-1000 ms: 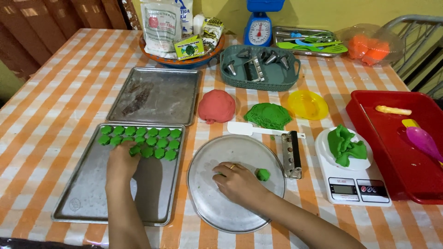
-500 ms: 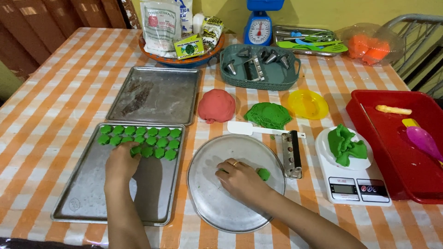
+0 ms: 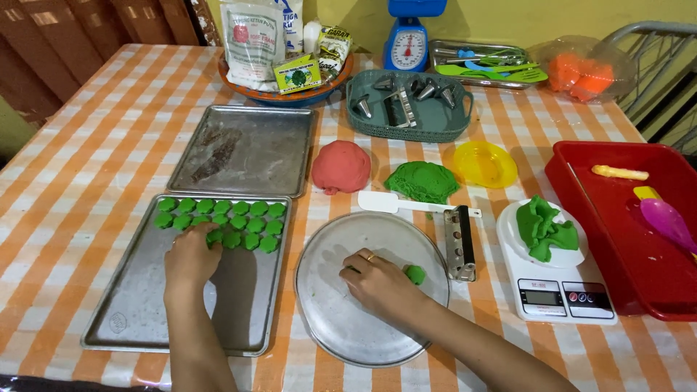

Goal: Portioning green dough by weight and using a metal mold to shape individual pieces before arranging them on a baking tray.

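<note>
Green dough pieces (image 3: 221, 221) lie in rows at the far end of the near baking tray (image 3: 131, 319), which serves as the landmark here. Head view only. Left hand (image 3: 190, 260) rests palm down on that tray, fingertips on the nearest row of pieces; fingers curled together, whether they pinch a piece cannot be told. Right of the tray sits a round metal plate (image 3: 341, 327), just beside it. Right hand (image 3: 377, 283) lies on the plate, fingers bent down and loosely closed over the surface, a ring on one finger; nothing clearly gripped. A small green dough lump (image 3: 415, 274) sits on the plate touching the right hand's far side. Beyond the tray, a second baking tray (image 3: 247, 149), greased, no dough. Further right of the tray, past the plate: a metal roller tool (image 3: 460, 243), a white spatula (image 3: 392, 203), a pink dough ball (image 3: 341, 167), a green dough mound (image 3: 422, 181), a yellow dish (image 3: 485, 163). Far right of the tray, a white digital scale (image 3: 563, 290) carries folded green dough (image 3: 544, 229); a red tub (image 3: 632, 247) stands beside it. Checked orange tablecloth (image 3: 80, 174) lies under everything.
</note>
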